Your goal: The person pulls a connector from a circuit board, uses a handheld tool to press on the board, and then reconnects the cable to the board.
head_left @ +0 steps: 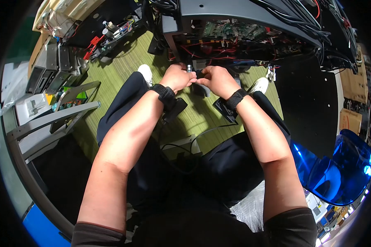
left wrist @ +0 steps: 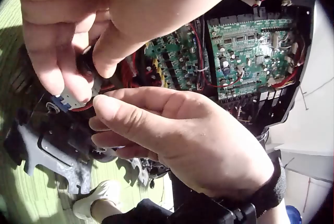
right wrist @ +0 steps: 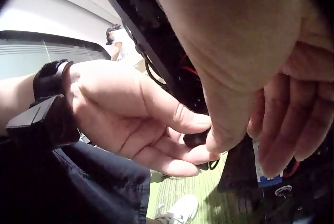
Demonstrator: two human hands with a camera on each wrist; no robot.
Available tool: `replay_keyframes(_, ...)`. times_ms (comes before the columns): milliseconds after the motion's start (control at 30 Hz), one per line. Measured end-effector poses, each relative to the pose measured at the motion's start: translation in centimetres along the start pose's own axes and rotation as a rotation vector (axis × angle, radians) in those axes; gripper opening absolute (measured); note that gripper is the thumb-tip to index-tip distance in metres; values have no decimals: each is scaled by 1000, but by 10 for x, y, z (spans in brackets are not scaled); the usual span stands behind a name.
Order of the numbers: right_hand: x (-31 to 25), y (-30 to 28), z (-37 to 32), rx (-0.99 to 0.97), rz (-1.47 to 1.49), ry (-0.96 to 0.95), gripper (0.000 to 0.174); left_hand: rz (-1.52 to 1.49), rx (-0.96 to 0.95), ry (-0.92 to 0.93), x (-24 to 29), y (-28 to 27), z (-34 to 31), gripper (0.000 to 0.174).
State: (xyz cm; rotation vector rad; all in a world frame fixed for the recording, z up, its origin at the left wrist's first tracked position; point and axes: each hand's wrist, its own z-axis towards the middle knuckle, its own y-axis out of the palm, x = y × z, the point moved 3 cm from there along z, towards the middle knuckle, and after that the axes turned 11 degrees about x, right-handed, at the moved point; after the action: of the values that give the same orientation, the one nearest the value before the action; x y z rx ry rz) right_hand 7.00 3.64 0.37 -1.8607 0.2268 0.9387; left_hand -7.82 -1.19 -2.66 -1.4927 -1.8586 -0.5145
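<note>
My left hand (head_left: 178,78) and right hand (head_left: 219,82) meet before the opened black machine housing (head_left: 243,15). In the right wrist view, the left thumb and fingers pinch a small black part (right wrist: 195,139); the right thumb reaches its edge. The right hand (left wrist: 172,125) curls its thumb and fingers in from the other side in the left wrist view, around a dark piece mostly hidden in the head view. A white block with blue switches (left wrist: 73,98) sits behind the left fingertips, a red wire beside it. What exactly the small part is I cannot tell.
Green circuit boards (left wrist: 250,54) with red wires fill the housing. A black bracket (left wrist: 55,153) lies below. Metal boxes (head_left: 49,68) and a grey chair-like frame (head_left: 55,119) stand left; a blue glossy chair (head_left: 338,173) is right. White shoes (head_left: 145,75) rest on green flooring (head_left: 123,57).
</note>
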Motion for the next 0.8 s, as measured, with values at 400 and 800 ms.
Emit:
replay_keyframes(400,1,0,0,3,-29,-15,37,-19,-13,8,-2,1,3,25)
replay_keyframes(800,2,-7,2,43,4,4,29,-2,-49,-102,11,1,-6,26)
